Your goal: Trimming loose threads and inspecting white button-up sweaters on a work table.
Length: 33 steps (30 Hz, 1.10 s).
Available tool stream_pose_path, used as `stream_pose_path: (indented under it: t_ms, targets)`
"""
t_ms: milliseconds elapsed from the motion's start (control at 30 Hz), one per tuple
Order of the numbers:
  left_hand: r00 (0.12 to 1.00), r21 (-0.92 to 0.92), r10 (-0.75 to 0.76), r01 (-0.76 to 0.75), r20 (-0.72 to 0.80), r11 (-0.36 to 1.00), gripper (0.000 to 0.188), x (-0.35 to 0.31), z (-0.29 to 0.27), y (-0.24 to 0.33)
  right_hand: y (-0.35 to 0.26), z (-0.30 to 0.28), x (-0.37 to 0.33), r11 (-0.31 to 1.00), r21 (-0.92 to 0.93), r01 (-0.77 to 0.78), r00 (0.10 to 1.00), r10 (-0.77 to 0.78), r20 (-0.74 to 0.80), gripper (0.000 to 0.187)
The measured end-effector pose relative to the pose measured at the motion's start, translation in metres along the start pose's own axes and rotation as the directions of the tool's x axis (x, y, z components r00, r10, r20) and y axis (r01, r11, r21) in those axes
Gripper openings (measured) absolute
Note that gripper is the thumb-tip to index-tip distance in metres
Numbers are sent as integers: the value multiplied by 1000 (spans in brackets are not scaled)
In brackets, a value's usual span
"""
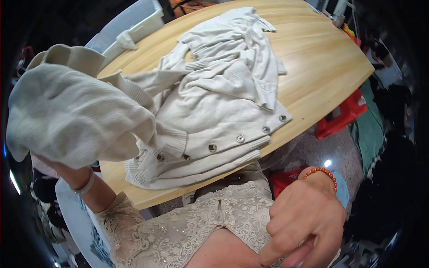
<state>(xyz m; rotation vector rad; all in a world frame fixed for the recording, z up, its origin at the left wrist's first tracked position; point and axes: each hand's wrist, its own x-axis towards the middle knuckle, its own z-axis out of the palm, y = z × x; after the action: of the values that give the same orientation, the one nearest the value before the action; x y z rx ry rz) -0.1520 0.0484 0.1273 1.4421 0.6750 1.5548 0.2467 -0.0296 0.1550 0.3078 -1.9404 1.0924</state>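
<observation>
Seeing white knit fabric (80, 118) raised at the table's (330, 58) left end; it hides most of our left hand (57, 168), grip can't be told. Buttoned-edge cardigan (210, 105) lies on the table. Our right hand (308, 214): fingers bent, palm hidden, can't tell.

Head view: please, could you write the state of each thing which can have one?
Raised cream knitted fabric: bunched, lifted above the table
Cream knitted cardigan with round metallic buttons: lying wrinkled on the light wooden table, fastening unclear
Bare left hand: mostly hidden by the fabric
Bare right hand: bent inward, palm hidden
Orange beaded bracelet: worn
Translucent plastic bin: partly visible, contents unclear
</observation>
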Motion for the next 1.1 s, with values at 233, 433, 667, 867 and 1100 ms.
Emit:
stream_pose_path:
  t_ms: [233,433,667,867,1100]
  targets:
    - [942,149,55,-6,-332,989,70,20,39,-7,19,29,-15,984,167,65,991,-44,-126,19]
    - [978,-149,-29,-2,-205,989,62,28,57,-37,10,62,-12,991,71,114,769,-42,-638,19]
    - [919,-341,-346,269,-191,901,55,15,75,-68,-6,44,-31,983,130,131,913,-69,-403,21]
    - [857,-334,-515,482,-11,810,47,-5,89,-79,-6,43,-35,976,130,173,923,-115,-369,22]
    - [731,-90,-680,682,54,726,52,-11,123,-103,-5,39,-43,980,26,195,916,-173,-362,20]
